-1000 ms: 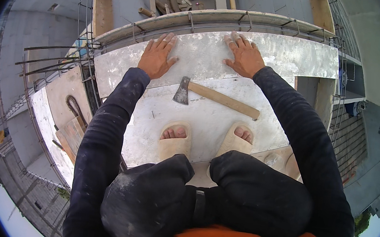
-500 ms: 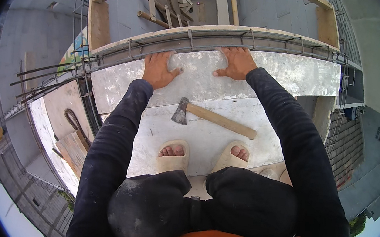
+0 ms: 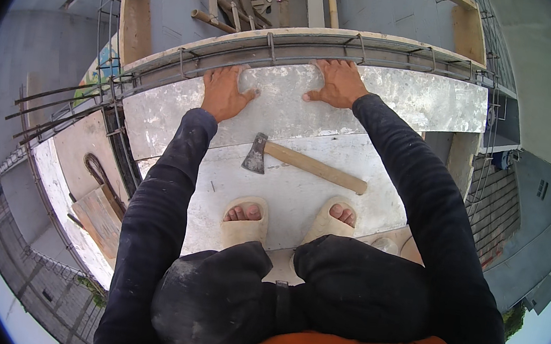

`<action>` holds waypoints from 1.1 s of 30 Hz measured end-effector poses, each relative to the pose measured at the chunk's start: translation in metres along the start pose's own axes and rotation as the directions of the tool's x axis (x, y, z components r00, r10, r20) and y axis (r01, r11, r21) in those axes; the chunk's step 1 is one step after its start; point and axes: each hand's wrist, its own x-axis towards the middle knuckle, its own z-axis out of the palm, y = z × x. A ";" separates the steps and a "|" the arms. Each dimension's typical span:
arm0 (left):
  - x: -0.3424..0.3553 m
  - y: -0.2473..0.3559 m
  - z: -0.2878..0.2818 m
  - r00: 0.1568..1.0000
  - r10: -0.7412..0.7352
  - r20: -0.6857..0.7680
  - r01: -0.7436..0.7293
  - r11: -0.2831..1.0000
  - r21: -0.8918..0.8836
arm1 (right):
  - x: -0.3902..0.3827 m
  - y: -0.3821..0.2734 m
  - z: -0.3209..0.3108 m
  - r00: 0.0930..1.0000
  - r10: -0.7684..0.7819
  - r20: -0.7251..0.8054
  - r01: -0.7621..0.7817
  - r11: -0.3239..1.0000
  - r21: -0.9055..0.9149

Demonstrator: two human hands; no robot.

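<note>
A long, whitish, stained board [image 3: 280,101] lies crosswise beside a rebar cage. My left hand [image 3: 225,93] grips its far edge, with fingers over the edge and the thumb on the top face. Farther right, my right hand [image 3: 340,84] holds the same edge in a similar way, thumb pointing left. A hatchet [image 3: 313,167] with a wooden handle lies on a pale panel [image 3: 219,193] between the board and my sandalled feet, its dark head to the left. Neither hand touches it.
Along the board's far side run the rebar cage [image 3: 271,50] and a curved timber form edge [image 3: 250,35]. Bare rebar ends [image 3: 52,106] stick out at left. Beyond is a lower floor with bamboo poles [image 3: 211,20]. A tiled roof [image 3: 496,204] drops away at right.
The whole view has shifted slightly, so everything sits a little higher and farther left. Both hands keep their places on the board, and the hatchet lies as before.
</note>
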 end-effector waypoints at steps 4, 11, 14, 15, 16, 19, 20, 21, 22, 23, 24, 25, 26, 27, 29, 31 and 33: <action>0.001 0.008 0.005 0.995 0.066 -0.079 -0.066 0.998 0.003 | -0.013 0.018 0.010 0.991 -0.047 -0.125 0.050 0.998 0.022; 0.003 -0.029 0.034 0.977 0.118 -0.179 -0.104 0.991 0.084 | -0.008 0.018 0.022 0.969 -0.119 -0.218 0.114 0.993 -0.037; 0.008 -0.019 0.034 0.982 0.151 -0.116 -0.151 0.988 0.005 | -0.042 0.017 0.047 0.939 -0.060 -0.340 0.046 0.998 -0.050; 0.006 -0.021 0.034 0.982 0.151 -0.117 -0.150 0.989 0.022 | -0.058 0.011 0.054 0.929 -0.052 -0.367 0.036 0.998 -0.050; 0.007 -0.022 0.033 0.980 0.154 -0.122 -0.150 0.988 0.040 | -0.074 0.007 0.058 0.917 -0.043 -0.397 0.025 0.998 -0.051; 0.006 -0.037 0.029 0.967 0.186 -0.173 -0.168 0.979 0.113 | -0.113 0.020 0.050 0.891 0.105 -0.442 -0.086 0.994 0.062; 0.006 -0.040 0.028 0.961 0.200 -0.192 -0.175 0.975 0.139 | -0.122 0.026 0.047 0.881 0.175 -0.441 -0.134 0.983 0.121; 0.008 -0.032 0.031 0.967 0.191 -0.167 -0.173 0.978 0.114 | -0.128 0.041 0.056 0.895 0.199 -0.399 -0.165 0.979 0.117; 0.010 -0.025 0.033 0.973 0.181 -0.144 -0.169 0.981 0.090 | -0.129 0.059 0.070 0.907 0.221 -0.358 -0.194 0.975 0.111; 0.009 -0.024 0.033 0.979 0.164 -0.119 -0.157 0.985 0.071 | -0.130 0.064 0.073 0.919 0.236 -0.316 -0.213 0.971 0.107; 0.008 -0.024 0.032 0.980 0.164 -0.109 -0.158 0.985 0.062 | -0.126 0.063 0.078 0.919 0.252 -0.303 -0.223 0.966 0.129; 0.008 -0.023 0.030 0.981 0.165 -0.098 -0.160 0.986 0.052 | -0.124 0.062 0.082 0.923 0.260 -0.283 -0.228 0.963 0.141; 0.009 -0.023 0.030 0.982 0.165 -0.095 -0.162 0.986 0.040 | -0.120 0.062 0.082 0.926 0.264 -0.268 -0.232 0.962 0.146; 0.010 -0.022 0.031 0.981 0.165 -0.104 -0.162 0.986 0.042 | -0.118 0.063 0.082 0.929 0.270 -0.253 -0.237 0.960 0.152; 0.008 -0.026 0.031 0.981 0.156 -0.116 -0.151 0.987 0.055 | -0.116 0.058 0.073 0.922 0.258 -0.290 -0.226 0.964 0.140; 0.001 -0.032 0.021 0.989 0.112 -0.093 -0.110 0.993 0.034 | -0.121 0.036 0.041 0.927 0.234 -0.293 -0.213 0.972 0.102; 0.007 -0.026 0.027 0.988 0.130 -0.086 -0.128 0.991 0.032 | -0.117 0.049 0.053 0.936 0.261 -0.237 -0.248 0.965 0.083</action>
